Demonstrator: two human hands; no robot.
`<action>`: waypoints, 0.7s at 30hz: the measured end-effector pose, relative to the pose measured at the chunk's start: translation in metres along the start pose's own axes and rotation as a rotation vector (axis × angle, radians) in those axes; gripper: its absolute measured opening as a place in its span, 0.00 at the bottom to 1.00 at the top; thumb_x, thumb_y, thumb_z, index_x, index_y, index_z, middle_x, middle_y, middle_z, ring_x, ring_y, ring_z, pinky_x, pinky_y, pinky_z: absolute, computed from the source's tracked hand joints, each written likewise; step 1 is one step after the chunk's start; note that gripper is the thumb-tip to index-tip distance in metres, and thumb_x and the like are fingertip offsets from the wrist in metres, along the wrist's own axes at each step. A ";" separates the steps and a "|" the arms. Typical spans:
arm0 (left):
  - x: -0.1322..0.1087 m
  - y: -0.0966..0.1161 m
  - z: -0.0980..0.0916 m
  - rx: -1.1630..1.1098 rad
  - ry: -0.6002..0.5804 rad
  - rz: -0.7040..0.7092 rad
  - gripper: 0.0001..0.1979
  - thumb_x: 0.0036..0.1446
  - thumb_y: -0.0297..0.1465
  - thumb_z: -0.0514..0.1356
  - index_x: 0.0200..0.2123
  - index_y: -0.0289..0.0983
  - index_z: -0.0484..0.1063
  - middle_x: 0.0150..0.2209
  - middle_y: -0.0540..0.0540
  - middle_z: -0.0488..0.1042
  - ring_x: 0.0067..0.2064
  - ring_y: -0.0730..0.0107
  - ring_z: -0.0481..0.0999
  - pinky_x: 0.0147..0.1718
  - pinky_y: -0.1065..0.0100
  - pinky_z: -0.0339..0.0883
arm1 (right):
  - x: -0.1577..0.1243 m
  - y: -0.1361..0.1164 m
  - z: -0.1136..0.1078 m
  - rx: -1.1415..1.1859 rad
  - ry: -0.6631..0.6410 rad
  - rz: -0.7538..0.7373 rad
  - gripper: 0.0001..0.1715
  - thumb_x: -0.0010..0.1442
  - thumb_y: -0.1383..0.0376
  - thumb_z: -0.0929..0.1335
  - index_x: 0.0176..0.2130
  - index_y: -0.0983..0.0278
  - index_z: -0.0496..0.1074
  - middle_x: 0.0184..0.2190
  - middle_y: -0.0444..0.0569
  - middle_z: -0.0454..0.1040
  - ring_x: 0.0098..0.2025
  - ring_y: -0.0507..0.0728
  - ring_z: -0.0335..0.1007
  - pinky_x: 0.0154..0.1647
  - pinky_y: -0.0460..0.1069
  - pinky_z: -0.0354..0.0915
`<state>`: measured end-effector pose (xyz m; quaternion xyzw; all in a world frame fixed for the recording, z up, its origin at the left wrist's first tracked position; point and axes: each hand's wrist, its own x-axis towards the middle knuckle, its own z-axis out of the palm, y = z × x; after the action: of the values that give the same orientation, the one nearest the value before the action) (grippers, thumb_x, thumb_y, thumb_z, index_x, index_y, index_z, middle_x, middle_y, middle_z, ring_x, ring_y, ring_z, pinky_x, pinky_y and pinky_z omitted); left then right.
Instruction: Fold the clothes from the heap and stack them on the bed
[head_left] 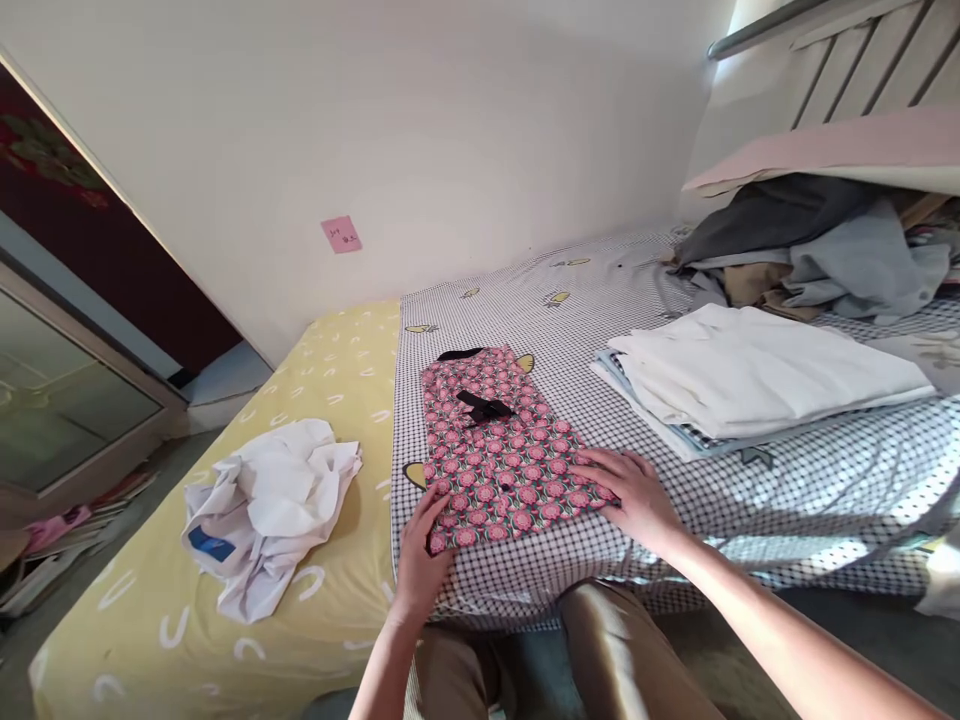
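A folded pink floral garment (517,463) with a black bow and a black edge at its far end lies on the checked bedsheet. My left hand (422,550) rests at its near left corner, fingers stretched along the edge. Across from it, my right hand (630,495) lies on the near right corner with fingers spread over the print. Both hands look open, touching the cloth; what is under the fingertips is hidden.
A crumpled white garment (285,490) lies on the yellow sheet (337,600) at left. To the right are a stack of folded white and light blue clothes (765,370) and a heap of grey and brown clothes (840,250). A wall (480,150) stands behind the bed.
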<state>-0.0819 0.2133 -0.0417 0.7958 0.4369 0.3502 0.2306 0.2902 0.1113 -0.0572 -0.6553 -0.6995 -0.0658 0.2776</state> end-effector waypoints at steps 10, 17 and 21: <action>0.018 0.007 -0.014 0.201 -0.020 -0.114 0.37 0.60 0.29 0.61 0.72 0.49 0.57 0.79 0.43 0.41 0.78 0.53 0.43 0.72 0.47 0.51 | 0.031 0.008 0.001 0.003 -0.035 0.041 0.42 0.61 0.69 0.67 0.69 0.41 0.64 0.74 0.50 0.58 0.68 0.69 0.62 0.63 0.67 0.60; 0.040 0.001 -0.018 0.411 -0.212 -0.109 0.28 0.67 0.26 0.51 0.63 0.59 0.70 0.78 0.53 0.44 0.78 0.54 0.40 0.73 0.43 0.43 | 0.045 0.013 0.000 0.058 -0.134 -0.065 0.33 0.63 0.68 0.66 0.61 0.38 0.73 0.73 0.43 0.60 0.70 0.67 0.60 0.66 0.68 0.56; 0.046 -0.008 -0.015 0.521 -0.251 -0.065 0.31 0.60 0.23 0.59 0.62 0.58 0.72 0.78 0.51 0.42 0.78 0.47 0.44 0.72 0.41 0.45 | 0.050 0.012 0.000 0.113 -0.221 -0.036 0.34 0.59 0.68 0.68 0.59 0.38 0.75 0.72 0.43 0.62 0.70 0.68 0.59 0.65 0.69 0.55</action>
<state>-0.0805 0.2580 -0.0205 0.8508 0.5057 0.1174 0.0819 0.3021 0.1568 -0.0363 -0.6290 -0.7401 0.0414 0.2342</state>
